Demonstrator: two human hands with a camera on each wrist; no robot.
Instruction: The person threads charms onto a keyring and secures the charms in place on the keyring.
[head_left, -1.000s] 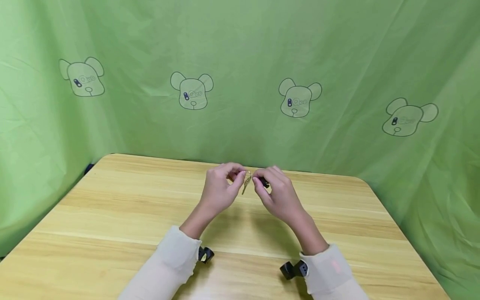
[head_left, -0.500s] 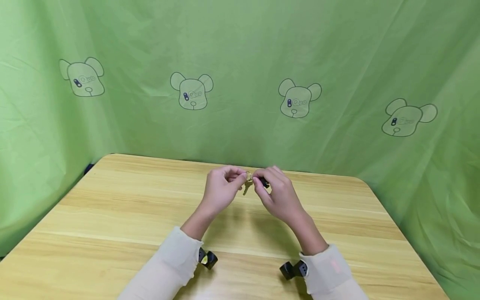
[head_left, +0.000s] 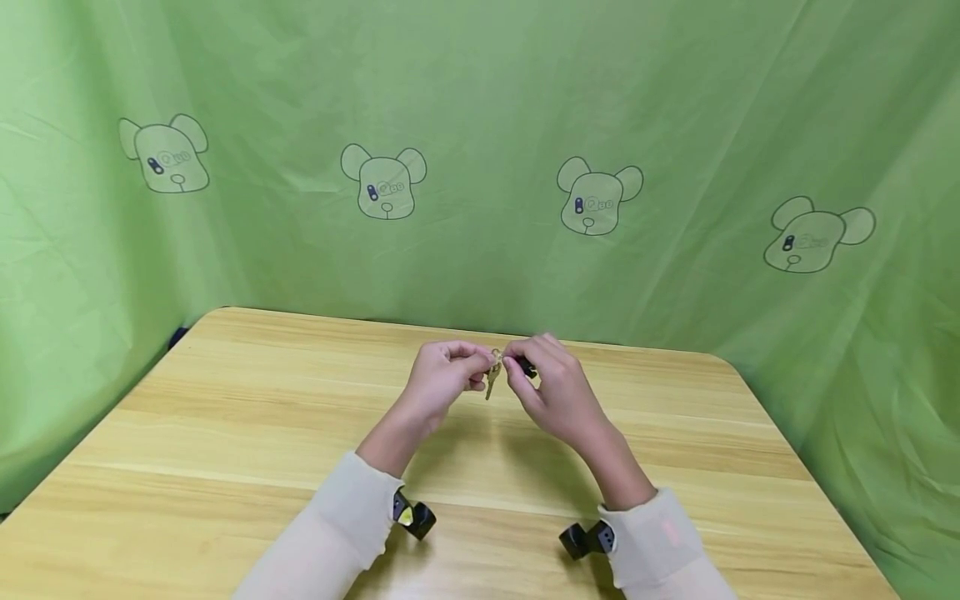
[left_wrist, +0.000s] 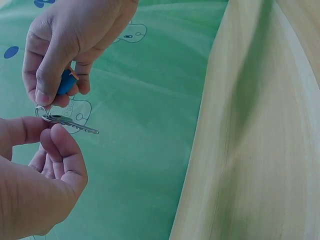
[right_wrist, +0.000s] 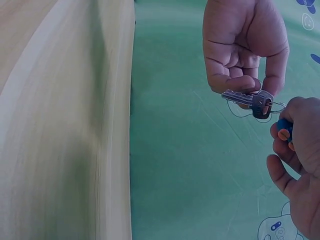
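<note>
Above the table's far part, both hands meet at a metal key on a wire key ring. My left hand pinches the key by its head between thumb and index finger. In the right wrist view the key's toothed blade sticks out from those fingertips. My right hand pinches the ring at its thumb and fingertip. Tucked under the right fingers is a small blue and orange piece, which looks dark in the head view; its full shape is hidden.
A light wood table with rounded far corners lies below the hands. Green cloth printed with bear heads hangs behind it and at both sides. A small black camera sits at the left cuff, and another black camera at the right.
My left hand has come slightly lower and its fingers have shifted on the key. The key hangs a little lower and has turned. My right hand has hardly moved.
</note>
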